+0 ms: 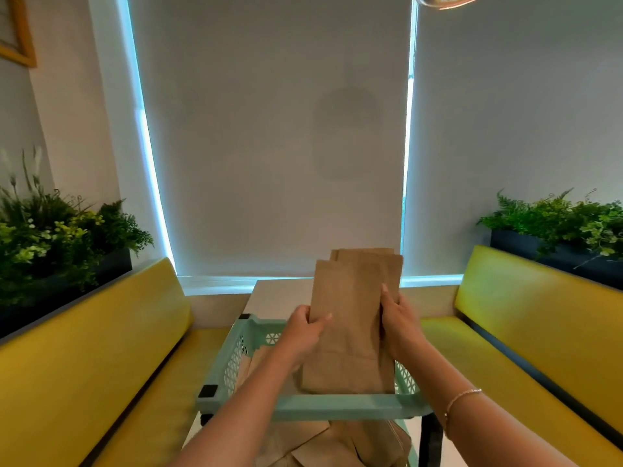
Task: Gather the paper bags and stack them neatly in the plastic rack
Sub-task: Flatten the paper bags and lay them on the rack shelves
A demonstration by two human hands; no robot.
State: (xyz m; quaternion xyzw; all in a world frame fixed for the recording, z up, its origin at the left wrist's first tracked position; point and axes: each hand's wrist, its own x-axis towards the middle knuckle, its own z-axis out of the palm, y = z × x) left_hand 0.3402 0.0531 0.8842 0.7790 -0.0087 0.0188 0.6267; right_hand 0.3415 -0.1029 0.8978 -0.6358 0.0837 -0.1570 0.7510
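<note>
I hold a small bunch of flat brown paper bags (354, 308) upright over the mint-green plastic rack (313, 404). My left hand (303, 326) grips the bunch's left edge and my right hand (397, 320) grips its right edge. The bags' lower end dips inside the rack's top tier, and their top edges are slightly uneven. More brown bags (251, 364) lie in that tier beside my left wrist. Further crumpled bags (340, 443) show on the tier below the front rim.
The rack stands on a white table (279, 296) between two yellow benches (101, 358) (526, 335). Planters with green foliage (57, 237) (573, 224) sit behind each bench. Grey roller blinds cover the windows ahead.
</note>
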